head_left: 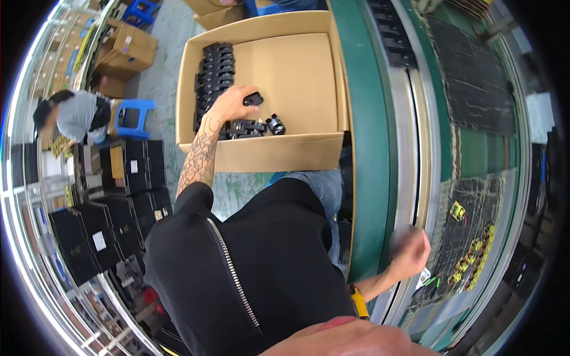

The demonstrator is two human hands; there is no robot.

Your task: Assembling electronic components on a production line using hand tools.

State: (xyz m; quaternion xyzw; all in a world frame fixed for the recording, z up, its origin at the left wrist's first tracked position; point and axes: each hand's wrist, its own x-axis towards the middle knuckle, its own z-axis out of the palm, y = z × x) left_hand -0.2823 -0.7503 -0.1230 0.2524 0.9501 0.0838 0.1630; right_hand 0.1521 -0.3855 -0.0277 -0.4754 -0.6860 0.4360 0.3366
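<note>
Parts (pixel 215 66) lie in the carton (pixel 279 153), mostly at its left, with the workbench (pixel 371 136) to its right.

The person wears a black top (pixel 279 255) with a slanting zipper (pixel 233 270) of pale metallic teeth, and faded blue denim jeans (pixel 323 184). Dark line-work tattoos, curling and flower-like, cover the left forearm (pixel 200 155).

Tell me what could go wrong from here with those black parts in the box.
1. The small black part between the thumb and fingers of the left hand might slip and drop inside the cardboard box.
2. The parts by the near wall lie at differing angles, so they might knock together and scuff.
3. The left forearm passes close to the row of black parts and might nudge it out of line.
</note>
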